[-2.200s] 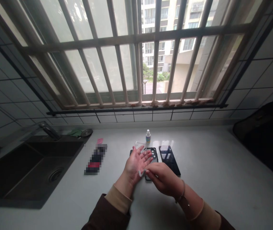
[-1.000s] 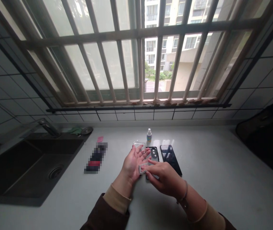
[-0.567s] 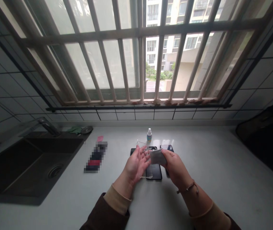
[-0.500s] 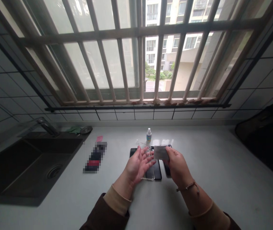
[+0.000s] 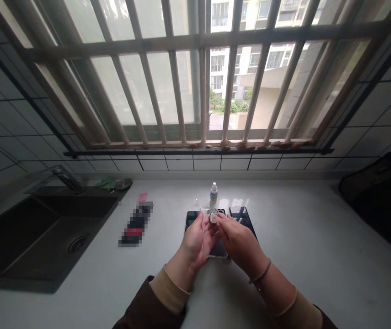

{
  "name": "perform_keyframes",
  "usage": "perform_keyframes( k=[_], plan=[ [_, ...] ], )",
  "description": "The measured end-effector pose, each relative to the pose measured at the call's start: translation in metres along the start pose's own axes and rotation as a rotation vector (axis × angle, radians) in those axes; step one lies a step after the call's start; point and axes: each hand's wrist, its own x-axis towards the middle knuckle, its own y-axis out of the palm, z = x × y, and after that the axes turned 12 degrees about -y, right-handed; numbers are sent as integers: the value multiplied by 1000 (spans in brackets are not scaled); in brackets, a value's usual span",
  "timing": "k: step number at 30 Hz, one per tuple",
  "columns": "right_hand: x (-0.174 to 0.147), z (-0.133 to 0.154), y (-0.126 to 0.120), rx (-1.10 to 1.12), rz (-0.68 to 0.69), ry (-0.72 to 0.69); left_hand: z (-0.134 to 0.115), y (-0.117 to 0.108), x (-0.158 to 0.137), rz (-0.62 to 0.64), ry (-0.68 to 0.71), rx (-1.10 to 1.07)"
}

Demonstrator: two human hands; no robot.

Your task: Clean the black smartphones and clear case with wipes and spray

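So, starting on your left, the dark sink (image 5: 17, 285) looks smooth and hard, and just beside it lies a blurred-out dark strip (image 5: 136, 224) with a flat pink slip (image 5: 142, 197) near its far end. Next, a glossy black slab (image 5: 191, 217) peeks out past your left hand (image 5: 197, 240), whose fingers are curled round the clear phone case (image 5: 220, 251), holding it over the bench (image 5: 301, 219). I'd guess that case is light, a bit bendy and kinda slippery, not super fragile; side rims are your best hold, since the see-through back probably smudges. Corners look rounded. Behind it stands a small white bottle (image 5: 213, 193), plastic-looking. Your right hand (image 5: 239, 234) is bent over the case, fingers close together; can't tell if they're gripping anything. Past that, a flat shiny phone (image 5: 240, 214) lies partly covered, then way over, a dark, soft-looking bag (image 5: 383, 183).
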Motion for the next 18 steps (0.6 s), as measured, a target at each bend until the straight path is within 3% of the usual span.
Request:
perform_keyframes(
  k=[6, 12, 15, 18],
  plan=[
    [7, 15, -19, 141, 77, -77, -13, -1, 1, -164, 130, -72],
    [9, 28, -27, 229, 129, -63, -26, -1, -3, -210, 173, -109],
    [11, 28, -32, 287, 120, 62, -27, -1, -6, -199, 145, -71],
    [9, 17, -37, 331, -31, 382, -27, -1, -9, -165, 79, -31]
  ],
)
